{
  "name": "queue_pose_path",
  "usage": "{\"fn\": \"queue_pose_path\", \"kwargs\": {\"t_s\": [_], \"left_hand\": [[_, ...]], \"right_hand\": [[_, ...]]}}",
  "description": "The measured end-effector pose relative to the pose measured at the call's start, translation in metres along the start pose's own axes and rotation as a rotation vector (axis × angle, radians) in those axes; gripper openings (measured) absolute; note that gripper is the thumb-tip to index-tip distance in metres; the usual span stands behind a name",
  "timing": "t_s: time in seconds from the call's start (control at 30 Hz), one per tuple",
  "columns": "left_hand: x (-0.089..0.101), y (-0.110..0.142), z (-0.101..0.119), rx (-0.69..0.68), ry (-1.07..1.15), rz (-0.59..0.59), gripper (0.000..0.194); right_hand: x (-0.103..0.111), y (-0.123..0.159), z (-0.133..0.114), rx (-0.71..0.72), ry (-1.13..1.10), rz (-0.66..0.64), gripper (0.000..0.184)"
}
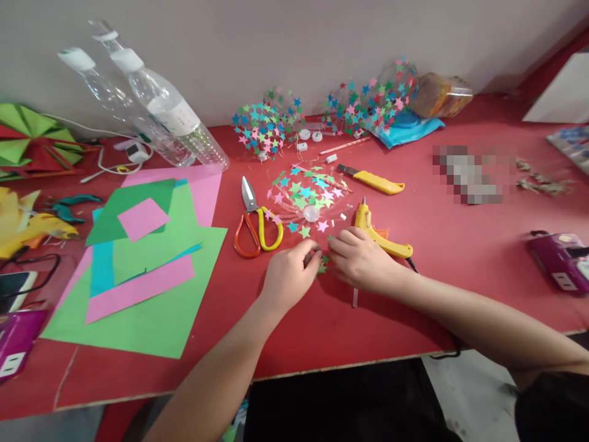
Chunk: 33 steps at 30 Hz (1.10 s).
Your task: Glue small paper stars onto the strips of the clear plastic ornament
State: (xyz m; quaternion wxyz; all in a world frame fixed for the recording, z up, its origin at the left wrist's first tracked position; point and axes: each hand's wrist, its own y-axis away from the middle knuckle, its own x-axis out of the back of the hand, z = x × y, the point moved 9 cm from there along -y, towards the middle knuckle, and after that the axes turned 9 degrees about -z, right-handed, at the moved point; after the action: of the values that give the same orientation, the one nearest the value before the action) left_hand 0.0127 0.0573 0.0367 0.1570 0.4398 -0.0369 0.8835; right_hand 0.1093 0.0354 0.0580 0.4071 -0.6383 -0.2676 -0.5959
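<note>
My left hand [291, 273] is closed, its thumb and forefinger brought together beside small green paper stars [323, 265] on the table. Facing it, my right hand [363, 258] has its fingers curled down close to the same stars; whatever they grip is hidden. Just beyond both hands lies a clear plastic bottle piece [311, 213] dotted with pink, blue and green stars. A yellow glue gun [368, 224] rests right behind my right hand. Scissors [253, 224] with one red and one yellow handle lie left of the star-covered piece.
Coloured paper sheets [151, 331] are spread on the left of the red table [460, 264]. Plastic bottles [172, 116] lean against the wall. Star-covered clear pieces [260, 129] stand at the back. A yellow utility knife [375, 181] lies past the glue gun, with a purple power strip [559, 261] far right.
</note>
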Motion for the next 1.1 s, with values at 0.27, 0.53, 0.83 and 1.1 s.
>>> {"fn": "queue_pose_path", "kwargs": {"t_s": [0.27, 0.53, 0.83, 1.1], "left_hand": [[-0.004, -0.001, -0.002, 0.033, 0.060, -0.028, 0.010], [-0.009, 0.000, -0.009, 0.099, 0.423, -0.084, 0.028], [-0.031, 0.003, 0.001, 0.133, 1.018, -0.337, 0.028], [-0.030, 0.003, -0.001, 0.135, 1.033, -0.302, 0.018]], "right_hand": [[-0.003, 0.000, -0.008, 0.062, 0.097, 0.101, 0.028], [0.023, 0.008, 0.004, -0.009, 0.113, 0.167, 0.021], [0.048, 0.023, -0.011, 0.101, 0.158, 0.317, 0.014], [0.046, 0.021, -0.005, 0.069, 0.061, 0.317, 0.003]]}}
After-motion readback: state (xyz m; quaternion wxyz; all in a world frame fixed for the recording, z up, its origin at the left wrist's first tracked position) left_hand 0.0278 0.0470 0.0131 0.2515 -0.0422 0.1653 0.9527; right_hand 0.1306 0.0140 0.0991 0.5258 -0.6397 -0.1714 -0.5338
